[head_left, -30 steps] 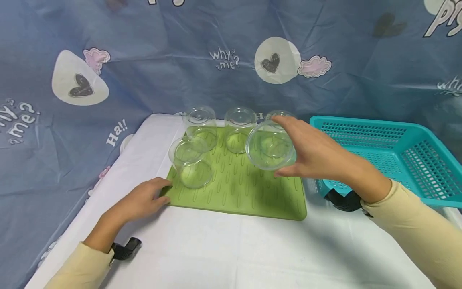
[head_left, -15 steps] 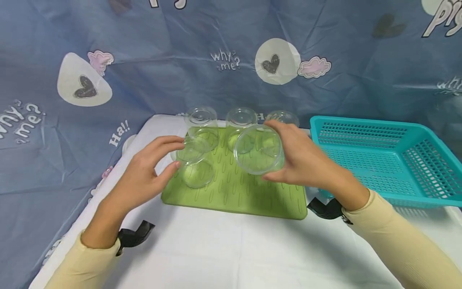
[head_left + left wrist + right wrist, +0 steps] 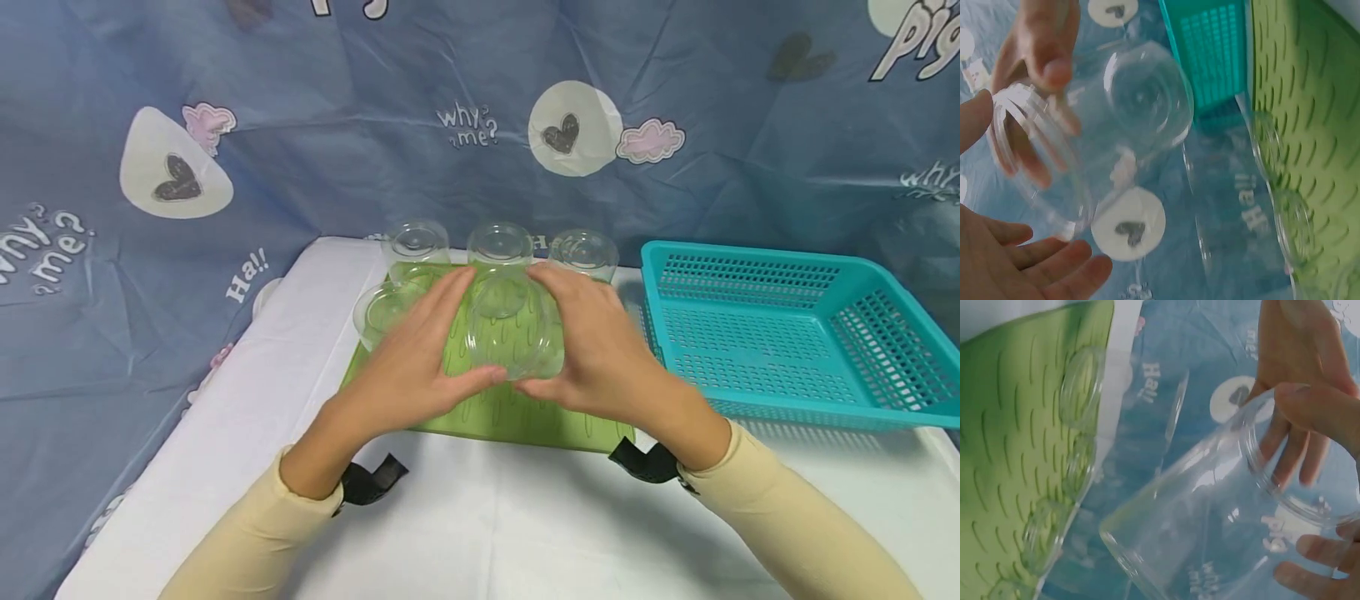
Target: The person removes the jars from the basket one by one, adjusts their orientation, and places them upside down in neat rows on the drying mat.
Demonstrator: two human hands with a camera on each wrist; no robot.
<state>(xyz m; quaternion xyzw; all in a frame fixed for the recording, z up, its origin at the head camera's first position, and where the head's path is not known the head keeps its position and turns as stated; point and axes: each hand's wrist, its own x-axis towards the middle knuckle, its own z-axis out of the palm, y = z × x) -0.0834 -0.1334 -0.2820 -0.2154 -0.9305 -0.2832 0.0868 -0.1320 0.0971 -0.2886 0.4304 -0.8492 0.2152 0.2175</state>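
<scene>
Over the green mat (image 3: 510, 421), my right hand (image 3: 607, 354) grips a clear plastic jar (image 3: 517, 333), thumb and fingers spread around its side. The jar is tilted, its ringed mouth turned toward my left hand (image 3: 408, 367). That hand is at the mouth, thumb below and extended fingers above. In the left wrist view, the left fingers (image 3: 1063, 269) lie right at the jar's rim. Behind the held jar, three clear jars (image 3: 501, 243) stand base up in a row along the mat's back. Another upturned jar (image 3: 382, 312) at front left is partly hidden by my left hand.
A teal plastic basket (image 3: 742, 342) stands to the right of the mat. White cloth (image 3: 457, 517) covers the table, and a blue printed sheet (image 3: 337, 150) hangs close behind the jars.
My left hand has risen from the mat's left edge and moved right to the jar's mouth. My right hand has carried the jar left, toward the middle, turning it slightly.
</scene>
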